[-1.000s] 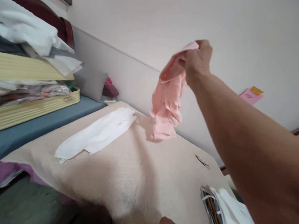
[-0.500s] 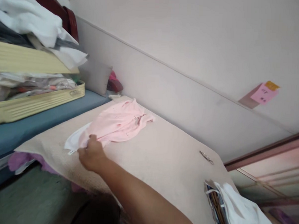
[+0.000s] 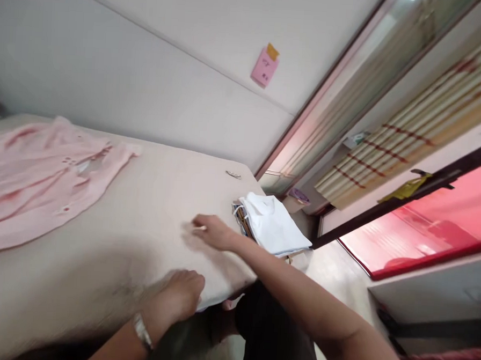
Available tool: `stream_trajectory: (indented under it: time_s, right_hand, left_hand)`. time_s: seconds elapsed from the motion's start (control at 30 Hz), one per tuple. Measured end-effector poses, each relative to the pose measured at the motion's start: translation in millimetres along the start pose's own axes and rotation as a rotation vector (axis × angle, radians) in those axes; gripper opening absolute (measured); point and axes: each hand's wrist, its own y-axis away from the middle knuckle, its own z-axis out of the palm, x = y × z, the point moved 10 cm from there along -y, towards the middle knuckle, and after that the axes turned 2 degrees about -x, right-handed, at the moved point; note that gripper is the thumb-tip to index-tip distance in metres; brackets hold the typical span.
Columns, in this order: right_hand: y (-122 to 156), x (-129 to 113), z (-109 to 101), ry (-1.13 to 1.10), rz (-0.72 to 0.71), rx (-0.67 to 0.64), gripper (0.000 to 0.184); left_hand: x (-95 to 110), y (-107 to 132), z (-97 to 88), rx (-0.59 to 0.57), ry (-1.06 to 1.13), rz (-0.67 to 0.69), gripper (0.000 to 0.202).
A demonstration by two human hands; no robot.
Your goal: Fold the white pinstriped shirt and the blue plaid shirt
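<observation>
A pink garment [image 3: 42, 186] with small flower marks lies spread on the cloth-covered table [image 3: 171, 192] at the left. Near the table's front edge rests my left hand [image 3: 184, 292], a silvery band on its wrist and its fingers curled in; their undersides are hidden. My right hand [image 3: 213, 231] is over the table, just left of a stack of folded clothes [image 3: 276, 225] with a white one on top. Its fingers look pinched together, with a small pale spot at the tips, too blurred to name. Both hands are apart from the pink garment.
A small metallic object [image 3: 233, 175] lies near the table's far right corner. The wall [image 3: 157, 84] behind bears a pink note [image 3: 264, 67]. To the right are a striped curtain [image 3: 404, 124], a bin with a purple liner [image 3: 298, 198] and a red-lit doorway [image 3: 435, 233].
My view has swung right. My right hand has let go of the pink garment's near edge and moved right, toward the folded stack. My left hand has come into view at the table's front edge.
</observation>
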Motion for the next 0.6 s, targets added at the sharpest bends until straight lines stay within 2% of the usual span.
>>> stream_trajectory:
  time_s: [0.07, 0.13, 0.2, 0.27, 0.33, 0.43, 0.53, 0.6]
  right_hand:
    - [14, 110, -23, 0.062, 0.22, 0.051, 0.028]
    - [27, 202, -47, 0.112, 0.392, 0.101, 0.034]
    - [34, 275, -67, 0.157, 0.529, 0.142, 0.044]
    - [30, 328, -78, 0.189, 0.6, 0.151, 0.052]
    - [14, 362, -78, 0.21, 0.609, 0.127, 0.059]
    - [-24, 388, -65, 0.236, 0.565, 0.046, 0.065]
    - [-53, 402, -52, 0.272, 0.531, -0.038, 0.054]
    - [-59, 408, -50, 0.303, 0.524, -0.062, 0.043]
  left_hand:
    - [-3, -7, 1.7, -0.006, -0.048, -0.029, 0.029]
    - [-9, -11, 6.5, -0.025, -0.073, -0.067, 0.03]
    - [-15, -15, 12.4, -0.053, -0.083, -0.106, 0.029]
    - [-21, -19, 17.1, -0.09, -0.08, -0.154, 0.025]
    - [-28, -24, 17.7, -0.108, -0.059, -0.199, 0.018]
    - [-36, -32, 17.8, -0.143, 0.019, -0.239, 0.009]
    - [-43, -40, 22.0, -0.205, 0.095, -0.248, 0.007]
    - [-46, -43, 22.0, -0.217, 0.113, -0.243, 0.006]
